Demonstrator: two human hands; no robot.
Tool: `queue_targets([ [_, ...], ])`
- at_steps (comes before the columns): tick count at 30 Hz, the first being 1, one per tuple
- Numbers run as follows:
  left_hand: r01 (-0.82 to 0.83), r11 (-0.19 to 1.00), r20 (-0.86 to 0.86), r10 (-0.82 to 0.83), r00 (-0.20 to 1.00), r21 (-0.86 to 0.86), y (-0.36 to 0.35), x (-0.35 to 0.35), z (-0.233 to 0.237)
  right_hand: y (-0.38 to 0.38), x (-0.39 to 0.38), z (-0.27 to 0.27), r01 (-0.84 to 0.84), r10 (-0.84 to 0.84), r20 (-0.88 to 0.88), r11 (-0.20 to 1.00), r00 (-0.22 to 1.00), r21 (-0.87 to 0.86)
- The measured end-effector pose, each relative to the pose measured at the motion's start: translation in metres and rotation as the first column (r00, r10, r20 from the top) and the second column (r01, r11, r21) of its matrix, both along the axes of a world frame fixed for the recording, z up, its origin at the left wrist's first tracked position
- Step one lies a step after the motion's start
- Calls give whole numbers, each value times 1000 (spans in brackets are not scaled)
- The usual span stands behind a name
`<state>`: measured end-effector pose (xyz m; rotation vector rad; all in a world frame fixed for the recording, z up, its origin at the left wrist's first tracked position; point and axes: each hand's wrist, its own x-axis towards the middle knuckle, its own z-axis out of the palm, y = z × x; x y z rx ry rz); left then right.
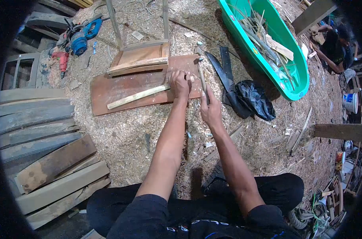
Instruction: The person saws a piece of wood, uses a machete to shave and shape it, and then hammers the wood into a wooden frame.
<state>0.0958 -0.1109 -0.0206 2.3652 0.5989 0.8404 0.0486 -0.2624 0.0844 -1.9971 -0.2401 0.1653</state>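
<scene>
My left hand (180, 83) is closed around one end of a pale wooden stick (138, 96), which lies slantwise over a reddish-brown board (105, 93) on the ground. In my right hand (211, 108) is a long, slim tool (202, 77), pointing away from me at the board's right end; its exact kind cannot be made out. Just beyond my left hand, a wooden frame with legs (143, 55) rests partly on the board. To the right of my right hand lie a machete-like blade (216, 68) and a black plastic bag (255, 99).
A green tub (250, 47) holds wood scraps at the upper right. Curved planks (37, 115) are stacked at left. A blue power tool (79, 42) and a red drill (61, 61) lie at upper left. Another person (336, 49) sits at far right. Wood shavings cover the ground.
</scene>
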Motion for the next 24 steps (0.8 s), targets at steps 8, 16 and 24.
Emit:
queue_targets([
  [8, 53, 997, 38, -51, 998, -53, 2, 5, 13, -4, 60, -2, 56, -54, -46, 998, 997, 34],
  [16, 132, 965, 22, -130, 991, -225, 8, -4, 9, -12, 70, 0, 68, -51, 111, 985, 993, -157],
  [24, 72, 997, -160, -66, 985, 34, -4, -3, 16, -29, -1, 15, -107, 90, -91, 972, 992, -209],
])
